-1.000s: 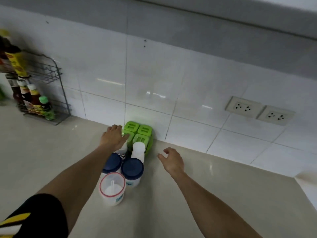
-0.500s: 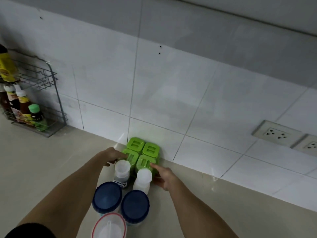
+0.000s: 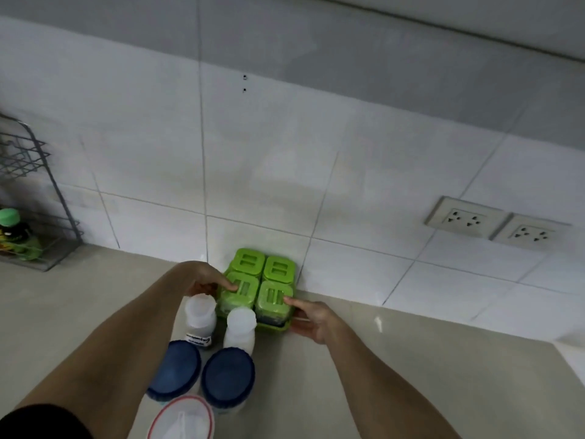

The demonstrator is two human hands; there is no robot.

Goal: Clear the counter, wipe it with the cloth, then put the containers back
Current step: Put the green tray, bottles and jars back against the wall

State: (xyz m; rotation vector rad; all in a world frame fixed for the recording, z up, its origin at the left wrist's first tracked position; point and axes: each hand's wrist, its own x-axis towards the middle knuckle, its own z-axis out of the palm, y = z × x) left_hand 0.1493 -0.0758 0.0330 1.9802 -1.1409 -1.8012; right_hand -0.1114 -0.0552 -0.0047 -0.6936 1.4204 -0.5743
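The left hand (image 3: 202, 278) was curled against the left side of the green spice box set (image 3: 260, 286), with its fingertips on the lid of the near left box. The right hand (image 3: 311, 318) held the other side, fingers on top of the near right lid and thumb low by the green tray under the boxes. So both hands had hold of the set, one on each side. It looked like it was about to be picked up, but I could not tell if it had left the counter (image 3: 395, 375) yet.

The set had four small boxes with green lids and sat right against the tiled wall (image 3: 285, 185). Just in front of it stood two little white bottles (image 3: 200, 318), side by side. Next came two jars with dark blue lids (image 3: 228, 377), touching each other. Closest of all was a white tub with a red rim (image 3: 183, 419), partly cut off at the bottom of the view.

Far off to the left was a wire rack (image 3: 38, 217) with a green-capped bottle (image 3: 12, 229) in it. Two wall sockets (image 3: 497, 226) were off to the right.

I think the job had only just begun. All the containers seemed to be on the counter, so clearing was barely started. No cloth showed anywhere. Wiping and putting things back were left to do.
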